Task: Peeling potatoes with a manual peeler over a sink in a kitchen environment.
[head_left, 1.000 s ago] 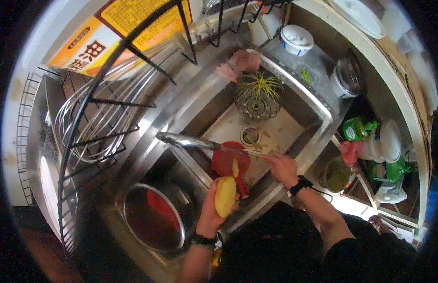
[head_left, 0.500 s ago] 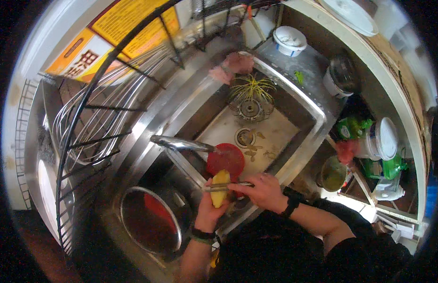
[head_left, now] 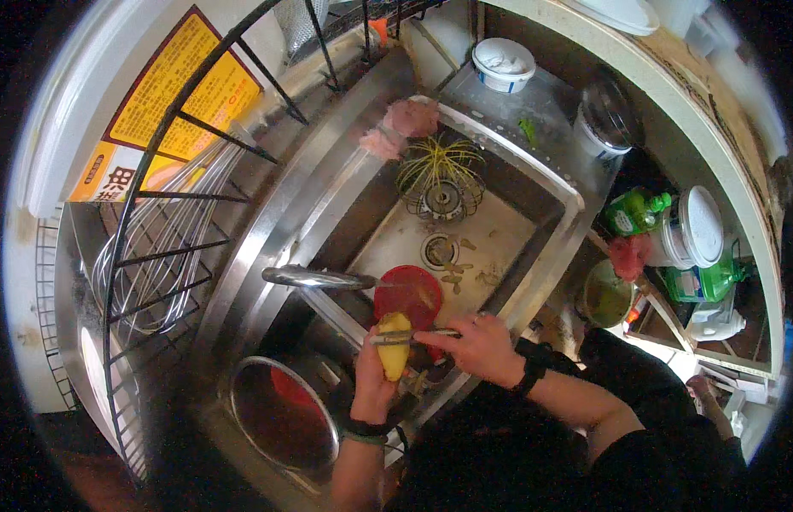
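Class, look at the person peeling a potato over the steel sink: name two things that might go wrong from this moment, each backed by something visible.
1. The peeler in the right hand lies across the potato close to the left hand gripping it below; a slip might nick those fingers.
2. Peelings lie around the sink drain; more could clog it.

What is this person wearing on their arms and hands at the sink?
Both hands are bare, with no gloves. The left hand has a dark band around its wrist. The right hand has a black watch-like strap at the wrist, and a dark sleeve begins further up that arm.
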`<action>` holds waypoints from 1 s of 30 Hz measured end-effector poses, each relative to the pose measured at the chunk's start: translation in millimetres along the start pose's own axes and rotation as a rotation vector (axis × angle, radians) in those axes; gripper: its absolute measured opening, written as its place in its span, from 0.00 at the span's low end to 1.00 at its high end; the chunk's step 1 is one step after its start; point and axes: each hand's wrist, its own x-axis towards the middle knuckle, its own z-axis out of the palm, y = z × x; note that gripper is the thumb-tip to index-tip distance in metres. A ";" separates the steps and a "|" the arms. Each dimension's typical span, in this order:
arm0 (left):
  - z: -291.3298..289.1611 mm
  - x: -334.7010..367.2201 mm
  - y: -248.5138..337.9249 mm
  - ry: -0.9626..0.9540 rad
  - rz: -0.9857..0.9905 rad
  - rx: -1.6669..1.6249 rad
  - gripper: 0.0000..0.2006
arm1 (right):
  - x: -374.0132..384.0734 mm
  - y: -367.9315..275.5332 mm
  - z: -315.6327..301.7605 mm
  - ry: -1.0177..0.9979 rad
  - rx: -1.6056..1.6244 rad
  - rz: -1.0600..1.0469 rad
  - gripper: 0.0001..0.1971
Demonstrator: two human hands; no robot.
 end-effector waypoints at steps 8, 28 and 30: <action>8.4 -14.4 -11.5 0.079 0.122 0.004 0.19 | -7.1 46.7 39.0 -0.066 0.081 0.322 0.25; 5.8 -22.7 -6.7 -0.085 0.113 -0.102 0.22 | -11.4 -7.7 31.1 0.090 0.363 0.325 0.21; 6.6 -24.2 -4.4 -0.131 -0.033 -0.215 0.25 | -13.6 9.6 46.2 -0.013 0.220 0.438 0.20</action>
